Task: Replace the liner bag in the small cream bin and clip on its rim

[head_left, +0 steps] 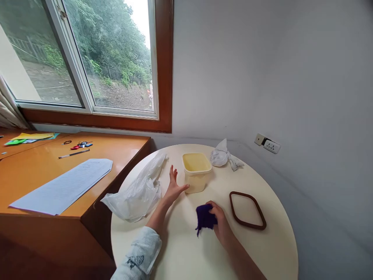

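Observation:
A pale yellow square plastic container (196,182) stands upright and without a lid on the round cream table. Beside its left side is my left hand (174,189), fingers spread, the thumb reaching to the lower front wall; whether it touches I cannot tell. My right hand (219,218) grips a dark purple cloth (205,216) with a ragged lower edge, held in front of the container. To the right of that hand lies a brown rounded-square frame (247,224), open in the middle.
A crumpled white plastic bag (136,198) lies on the round table (186,256) at left. A knotted white bag (220,155) sits behind the container at right. On the orange desk (128,146) are papers (67,186), a pen (74,154) and red-handled scissors (75,147).

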`<state>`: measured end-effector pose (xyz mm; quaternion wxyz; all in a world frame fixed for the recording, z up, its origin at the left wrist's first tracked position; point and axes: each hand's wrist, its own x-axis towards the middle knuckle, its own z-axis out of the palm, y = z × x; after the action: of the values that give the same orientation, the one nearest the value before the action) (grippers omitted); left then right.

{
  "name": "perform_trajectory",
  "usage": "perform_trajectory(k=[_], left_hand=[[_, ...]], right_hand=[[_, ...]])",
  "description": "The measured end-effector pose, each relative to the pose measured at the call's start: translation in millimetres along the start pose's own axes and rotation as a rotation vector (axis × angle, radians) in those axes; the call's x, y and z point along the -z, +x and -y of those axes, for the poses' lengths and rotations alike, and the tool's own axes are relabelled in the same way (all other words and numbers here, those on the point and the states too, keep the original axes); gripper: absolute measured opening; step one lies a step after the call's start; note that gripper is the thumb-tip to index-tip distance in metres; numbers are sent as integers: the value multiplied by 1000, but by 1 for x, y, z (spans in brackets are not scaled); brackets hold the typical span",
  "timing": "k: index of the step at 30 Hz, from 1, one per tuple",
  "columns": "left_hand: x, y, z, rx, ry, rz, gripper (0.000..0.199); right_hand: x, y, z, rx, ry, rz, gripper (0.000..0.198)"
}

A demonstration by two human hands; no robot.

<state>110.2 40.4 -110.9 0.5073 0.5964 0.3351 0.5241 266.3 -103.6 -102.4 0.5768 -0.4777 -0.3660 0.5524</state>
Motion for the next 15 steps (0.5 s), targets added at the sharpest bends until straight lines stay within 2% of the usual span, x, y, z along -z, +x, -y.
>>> perform_trajectory(k=[2, 5, 7, 12, 15], left_hand=[[-1, 3, 1, -17, 9, 60, 121], [-4, 6, 4, -32, 8, 125, 121], [-7, 8, 8, -13, -23, 153, 123], [-13, 10, 18, 9, -106, 184, 126], [-14, 9, 18, 14, -77, 166, 124]], right_hand=[[8, 4, 5, -85, 208, -95, 17], [17, 10, 10, -120, 349, -226, 19], [20, 12, 11, -148, 365, -272, 21], [26, 18, 7, -234, 339, -288, 26], [35, 26, 8, -192, 395, -354, 25]])
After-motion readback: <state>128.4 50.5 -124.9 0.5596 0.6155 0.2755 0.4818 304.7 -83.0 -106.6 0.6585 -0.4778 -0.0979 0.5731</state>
